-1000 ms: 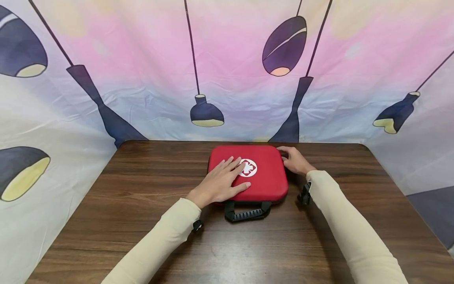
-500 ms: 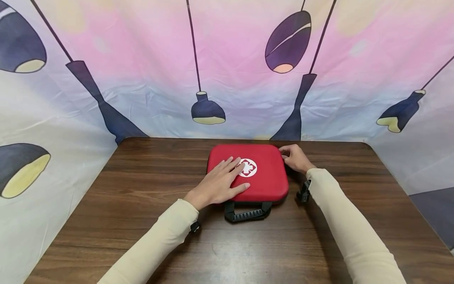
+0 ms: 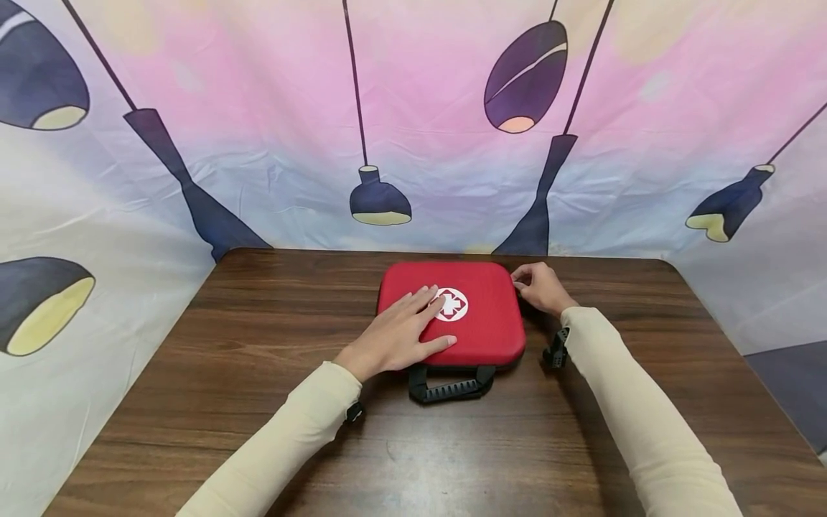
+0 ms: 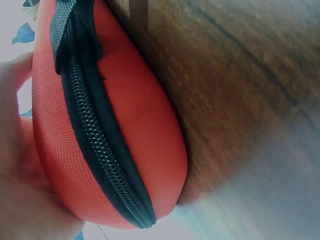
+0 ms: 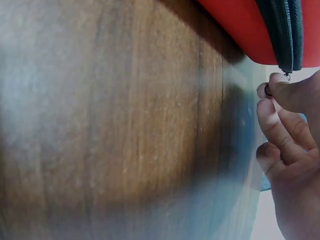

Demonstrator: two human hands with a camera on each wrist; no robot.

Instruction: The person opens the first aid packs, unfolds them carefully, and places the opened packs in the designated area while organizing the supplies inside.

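Left hand (image 3: 395,334) is lying flat on the red case (image 3: 486,337); right hand (image 3: 541,290), at its far-right corner, is pinching the zipper pull (image 5: 287,75); tugging crookedly could jam it.

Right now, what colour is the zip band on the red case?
The zip band is black; the left wrist view shows it best.
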